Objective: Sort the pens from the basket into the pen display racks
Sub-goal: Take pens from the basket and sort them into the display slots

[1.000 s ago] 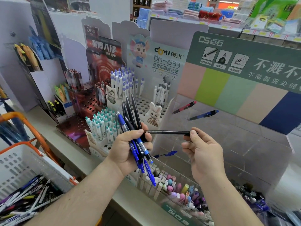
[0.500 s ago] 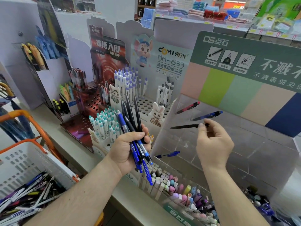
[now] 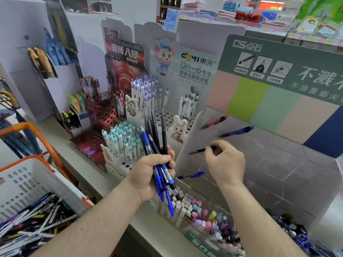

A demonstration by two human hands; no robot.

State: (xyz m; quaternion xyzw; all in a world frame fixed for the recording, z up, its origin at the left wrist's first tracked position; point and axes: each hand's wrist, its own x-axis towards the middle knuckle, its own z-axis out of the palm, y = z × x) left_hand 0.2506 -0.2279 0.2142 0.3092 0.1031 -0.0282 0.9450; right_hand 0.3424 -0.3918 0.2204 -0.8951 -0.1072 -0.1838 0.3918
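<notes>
Pens, assorted: a bundle of black and blue plastic click pens [image 3: 157, 154] stands fanned in the left hand [image 3: 148, 175], fingers wrapped round the barrels. One slim black pen [image 3: 201, 150] is pinched at its rear end by the right hand [image 3: 225, 162], tip pointing left into the clear acrylic tiered rack [image 3: 278, 164]. Rack already carries a red-and-black pen [image 3: 214, 122], a dark blue pen [image 3: 237, 131] and a small blue pen [image 3: 191, 175], each on a separate tier. Bulk stock remains in the white plastic basket with orange handles [image 3: 37, 180], lower left.

Risks, as judged: black pen may miss its slot or roll off the sloped clear tier if released unseated; the loosely fanned bundle could slip and scatter into the eraser tray [image 3: 204, 219] below.

Setting: pale grey desk [image 3: 89, 164] in a shop, crowded with cardboard pen displays [image 3: 167, 71]; shelves of folded towels [image 3: 232, 13] behind.
</notes>
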